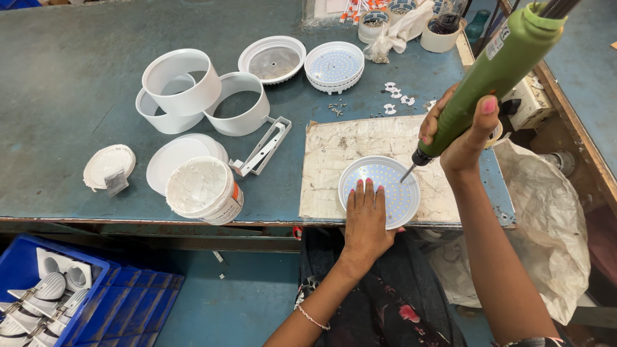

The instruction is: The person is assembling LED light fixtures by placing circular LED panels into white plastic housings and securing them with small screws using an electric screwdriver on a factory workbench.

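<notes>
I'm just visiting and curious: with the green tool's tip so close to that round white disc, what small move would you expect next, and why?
Probably a short push down, seating the bit on the disc. The right hand grips the green electric screwdriver, tilted, its tip at the upper right edge of the round white dotted light disc, which the left hand presses flat on the worn board.

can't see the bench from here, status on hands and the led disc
Left hand flat on round LED disc, pinning it to board. Right hand grips green electric screwdriver, bit on disc. Nothing in the way.
</notes>
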